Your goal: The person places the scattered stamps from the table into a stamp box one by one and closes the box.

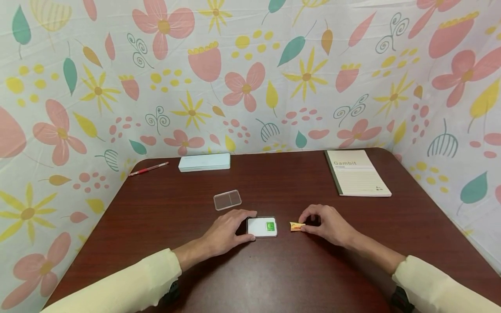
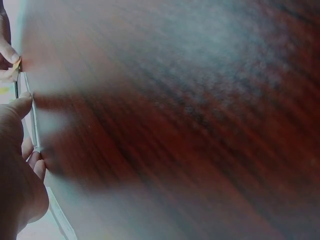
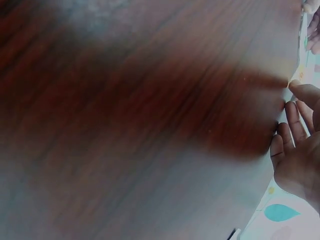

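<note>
In the head view a small flat rectangular case [image 1: 256,227] lies on the table, white inside, with a green printed square at its right end. My left hand [image 1: 227,232] grips it by its left end, forefinger on the far edge and thumb on the near edge. To the right, my right hand [image 1: 328,225] pinches a small yellow piece with red print [image 1: 296,226] between thumb and forefinger, a short gap from the case. Behind my left hand lies a clear rectangular lid [image 1: 227,200]. Both wrist views catch the hands only at the frame's edge.
Along the back of the dark wooden table [image 1: 274,278] are a red pen [image 1: 148,169] and a pale blue box [image 1: 205,162] at the left. A notebook [image 1: 358,174] lies at the back right. A flower-printed cloth [image 1: 250,52] hangs behind the table and along its sides.
</note>
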A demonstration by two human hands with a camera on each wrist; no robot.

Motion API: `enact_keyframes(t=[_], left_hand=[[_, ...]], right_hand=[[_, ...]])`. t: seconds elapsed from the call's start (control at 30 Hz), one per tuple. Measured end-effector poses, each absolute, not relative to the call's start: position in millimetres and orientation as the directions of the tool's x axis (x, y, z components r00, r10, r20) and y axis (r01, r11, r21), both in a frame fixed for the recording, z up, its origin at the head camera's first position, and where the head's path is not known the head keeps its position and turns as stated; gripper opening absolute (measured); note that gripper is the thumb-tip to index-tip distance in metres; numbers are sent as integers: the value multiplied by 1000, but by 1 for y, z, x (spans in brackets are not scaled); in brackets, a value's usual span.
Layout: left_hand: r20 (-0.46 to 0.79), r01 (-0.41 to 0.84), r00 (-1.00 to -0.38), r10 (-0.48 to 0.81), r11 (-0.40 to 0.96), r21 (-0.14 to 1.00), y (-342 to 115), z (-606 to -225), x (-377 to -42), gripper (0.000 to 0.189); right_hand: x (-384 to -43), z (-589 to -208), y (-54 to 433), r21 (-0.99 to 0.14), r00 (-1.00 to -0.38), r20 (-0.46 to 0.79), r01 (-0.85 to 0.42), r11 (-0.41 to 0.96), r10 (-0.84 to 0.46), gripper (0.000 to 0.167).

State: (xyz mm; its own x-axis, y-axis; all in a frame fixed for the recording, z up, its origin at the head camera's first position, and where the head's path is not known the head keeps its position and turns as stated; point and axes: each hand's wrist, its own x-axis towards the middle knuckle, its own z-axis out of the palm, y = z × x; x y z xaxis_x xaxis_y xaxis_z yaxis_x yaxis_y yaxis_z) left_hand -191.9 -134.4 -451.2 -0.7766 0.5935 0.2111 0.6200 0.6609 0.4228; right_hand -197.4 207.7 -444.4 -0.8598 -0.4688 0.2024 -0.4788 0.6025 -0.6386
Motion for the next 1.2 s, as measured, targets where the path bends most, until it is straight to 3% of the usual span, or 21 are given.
enact_keyframes(t=[0.63, 1.2], left_hand=[[216, 624, -774, 595, 660, 418, -134, -451, -192, 59], [219, 624, -775, 593, 660, 418, -134, -451, -192, 59]], right_hand=[[-199, -444, 208, -649, -859, 179, -470, 598, -480, 29], [-201, -441, 207, -680, -872, 130, -425, 598, -472, 24]])
